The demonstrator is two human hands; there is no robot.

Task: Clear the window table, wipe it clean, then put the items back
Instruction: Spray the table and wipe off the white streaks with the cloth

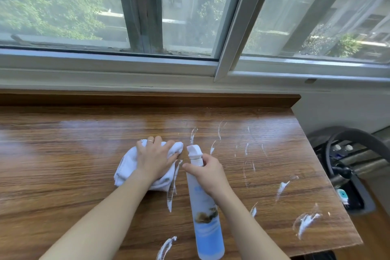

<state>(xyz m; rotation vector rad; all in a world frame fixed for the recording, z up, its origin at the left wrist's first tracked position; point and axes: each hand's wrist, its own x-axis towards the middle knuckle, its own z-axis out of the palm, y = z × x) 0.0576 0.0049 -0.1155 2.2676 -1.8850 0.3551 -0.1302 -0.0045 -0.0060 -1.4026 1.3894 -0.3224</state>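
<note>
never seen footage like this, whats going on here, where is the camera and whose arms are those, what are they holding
There is no machine here. A person wears one wide-angle camera on the head, so the single picture looks forward and down along their own two bare arms.

In front of them is a wooden table under a window. The left hand presses flat on a white cloth lying on the table. The right hand grips a pale blue spray bottle just below its white nozzle, which points away from the person.

White foam streaks from the cleaner lie across the right half of the table and along the near edge. At the far right, beside the table, sits some dark equipment with a hose; I cannot tell what it is.
</note>
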